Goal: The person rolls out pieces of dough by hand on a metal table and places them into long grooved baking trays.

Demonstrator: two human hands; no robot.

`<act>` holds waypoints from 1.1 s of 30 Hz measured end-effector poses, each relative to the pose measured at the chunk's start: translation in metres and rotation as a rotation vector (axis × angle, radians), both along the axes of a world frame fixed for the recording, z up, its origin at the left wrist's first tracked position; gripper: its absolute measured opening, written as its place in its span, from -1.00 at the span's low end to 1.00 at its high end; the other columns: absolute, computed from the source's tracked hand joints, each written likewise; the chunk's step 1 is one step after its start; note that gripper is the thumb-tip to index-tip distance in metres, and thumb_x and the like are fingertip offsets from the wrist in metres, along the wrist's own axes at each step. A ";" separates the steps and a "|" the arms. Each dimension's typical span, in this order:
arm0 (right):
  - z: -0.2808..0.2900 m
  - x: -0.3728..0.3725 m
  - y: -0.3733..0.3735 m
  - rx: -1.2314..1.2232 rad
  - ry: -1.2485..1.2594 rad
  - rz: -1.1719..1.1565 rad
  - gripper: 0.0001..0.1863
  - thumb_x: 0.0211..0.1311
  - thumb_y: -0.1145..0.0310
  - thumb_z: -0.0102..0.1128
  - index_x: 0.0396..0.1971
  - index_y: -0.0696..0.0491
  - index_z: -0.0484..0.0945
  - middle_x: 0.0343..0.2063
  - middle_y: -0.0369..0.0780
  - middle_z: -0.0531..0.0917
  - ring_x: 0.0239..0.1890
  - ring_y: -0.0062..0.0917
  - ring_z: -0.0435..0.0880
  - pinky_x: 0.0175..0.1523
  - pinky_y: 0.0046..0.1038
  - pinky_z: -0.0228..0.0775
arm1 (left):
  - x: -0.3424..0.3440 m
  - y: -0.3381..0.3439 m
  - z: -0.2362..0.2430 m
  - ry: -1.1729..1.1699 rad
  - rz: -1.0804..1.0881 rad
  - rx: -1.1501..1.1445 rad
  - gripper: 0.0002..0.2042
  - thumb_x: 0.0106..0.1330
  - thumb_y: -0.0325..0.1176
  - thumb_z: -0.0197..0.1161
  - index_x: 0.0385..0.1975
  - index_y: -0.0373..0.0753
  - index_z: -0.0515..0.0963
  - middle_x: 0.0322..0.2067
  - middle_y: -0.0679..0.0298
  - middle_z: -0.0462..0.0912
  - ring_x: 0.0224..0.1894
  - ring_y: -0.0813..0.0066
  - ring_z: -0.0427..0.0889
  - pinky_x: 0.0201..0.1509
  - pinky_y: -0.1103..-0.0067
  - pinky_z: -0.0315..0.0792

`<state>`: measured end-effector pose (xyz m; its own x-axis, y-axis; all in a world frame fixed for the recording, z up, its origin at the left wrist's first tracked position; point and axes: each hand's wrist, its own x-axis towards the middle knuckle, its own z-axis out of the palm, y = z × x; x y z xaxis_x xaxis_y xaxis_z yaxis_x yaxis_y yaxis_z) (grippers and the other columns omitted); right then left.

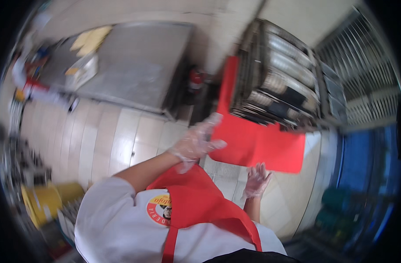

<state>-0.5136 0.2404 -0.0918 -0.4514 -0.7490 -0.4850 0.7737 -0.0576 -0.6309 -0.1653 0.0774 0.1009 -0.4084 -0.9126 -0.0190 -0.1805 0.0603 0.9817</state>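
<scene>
Clear plastic gloves cover both of my hands, which are held out in front of my red apron (196, 193). My left hand (197, 141) is raised with thumb and fingers apart, and nothing shows in it. Lower and to the right, my right hand (257, 180) has its fingers spread and holds nothing visible. Just beyond the hands is a smooth red sheet (262, 147), its front edge close to my right fingertips; whether they touch it I cannot tell. Behind and over the sheet rises a rack of stacked trays (275, 79), blurred, some dark and some pale and ridged.
A steel table (139, 65) stands at the left, with yellow cloth-like pieces (92, 39) and a white container (83, 72). A red fire extinguisher (195, 79) stands beside it. A yellow bucket (42, 202) is at lower left; another person (34, 87) is at far left. Metal louvres (358, 65) are at right.
</scene>
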 end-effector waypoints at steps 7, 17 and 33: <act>0.127 0.207 -0.164 -0.385 -0.064 0.506 -0.10 0.51 -0.44 -0.16 0.48 0.04 0.34 0.33 -0.18 0.44 0.17 -0.33 0.48 0.44 -0.20 0.15 | 0.001 0.088 0.014 -0.661 -0.043 -0.307 -0.47 0.14 -0.09 0.53 0.02 -0.33 0.65 -0.09 -0.07 0.75 0.03 -0.13 0.71 0.17 0.12 0.54; 0.119 0.476 -0.072 -0.288 -0.041 1.332 -0.67 0.59 0.14 0.17 0.09 0.05 0.65 0.02 -0.25 0.73 0.03 -0.47 0.68 0.20 -0.33 0.52 | 0.211 0.181 -0.033 -0.955 1.039 -0.722 -0.72 0.15 -0.27 0.35 -0.13 -0.14 0.70 -0.21 0.19 0.73 -0.07 0.16 0.73 0.07 0.16 0.56; 0.105 0.766 -0.025 -0.419 0.364 2.026 -0.61 0.59 0.35 0.18 0.31 0.08 0.56 0.32 -0.22 0.57 0.31 -0.43 0.59 0.24 -0.22 0.61 | 0.664 0.328 -0.109 -0.687 1.579 -0.017 -0.86 0.17 -0.37 0.46 -0.34 -0.28 0.74 -0.36 0.01 0.77 -0.31 0.06 0.79 -0.13 0.28 0.64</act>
